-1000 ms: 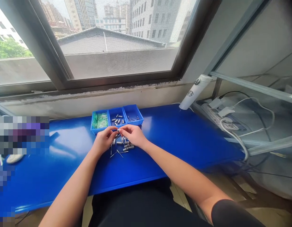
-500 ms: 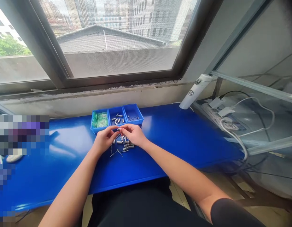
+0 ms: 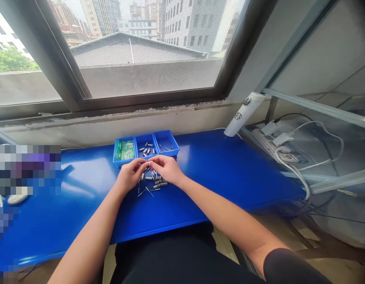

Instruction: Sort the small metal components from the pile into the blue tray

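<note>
My left hand (image 3: 129, 174) and my right hand (image 3: 168, 169) meet fingertip to fingertip over the blue table, both closed in a pinch. Between them is a small silvery metal cylinder (image 3: 148, 162), mostly covered by the fingers. Just below lies a loose pile of metal cylinders (image 3: 161, 184) and thin pins (image 3: 149, 191). Behind the hands stands a blue three-part bin (image 3: 136, 157). Its left section has small pieces in a green plastic bag (image 3: 126, 150), the middle one several short metal cylinders (image 3: 147, 150), the right one a few thin dark pins (image 3: 167, 148).
A white bottle (image 3: 244, 114) leans at the table's back right corner. Beyond it are a power strip (image 3: 272, 146) with white cables and a metal frame (image 3: 318, 106). A window (image 3: 147, 96) runs along the back. Blurred-out items sit at the far left.
The fingertips have shifted slightly around the small metal cylinder, which now shows a little differently between them. The pile and bin look the same.
</note>
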Demonstrator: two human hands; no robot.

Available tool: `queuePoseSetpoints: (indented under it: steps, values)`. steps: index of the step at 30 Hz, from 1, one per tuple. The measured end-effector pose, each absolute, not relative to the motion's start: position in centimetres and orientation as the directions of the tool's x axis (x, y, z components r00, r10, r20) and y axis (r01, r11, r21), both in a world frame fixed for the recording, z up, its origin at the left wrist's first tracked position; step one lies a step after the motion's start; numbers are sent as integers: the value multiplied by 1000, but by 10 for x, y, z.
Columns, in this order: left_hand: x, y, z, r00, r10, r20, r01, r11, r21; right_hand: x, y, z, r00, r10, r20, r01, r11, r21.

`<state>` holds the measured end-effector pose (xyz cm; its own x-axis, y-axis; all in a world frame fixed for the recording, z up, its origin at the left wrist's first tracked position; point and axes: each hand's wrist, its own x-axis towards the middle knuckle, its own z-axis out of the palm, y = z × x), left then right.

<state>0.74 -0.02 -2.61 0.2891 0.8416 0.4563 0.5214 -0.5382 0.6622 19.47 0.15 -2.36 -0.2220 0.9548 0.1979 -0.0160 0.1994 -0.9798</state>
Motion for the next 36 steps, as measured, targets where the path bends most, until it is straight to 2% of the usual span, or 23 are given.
queuePoseSetpoints:
  steps: [7,13,20,25,29,36]
  values:
    - [10,-1,-25,307,822,480,490,-568,661,194,4,-26,-207,961,183,-35,179,-983]
    - [8,0,-27,287,836,467,545,-543,638,196,0,-21,-225,927,299,106,329,-939]
    - [7,2,-29,251,853,458,514,-518,683,196,-2,-19,-312,881,356,236,434,-869]
    - [11,-2,-25,273,842,466,438,-540,719,197,-2,-19,-247,919,308,253,368,-895]
    - [12,-2,-28,308,836,455,409,-548,730,198,-1,-18,-261,937,232,192,286,-939]
    - [10,-1,-29,290,826,483,435,-564,702,195,1,-23,-223,950,217,80,239,-968]
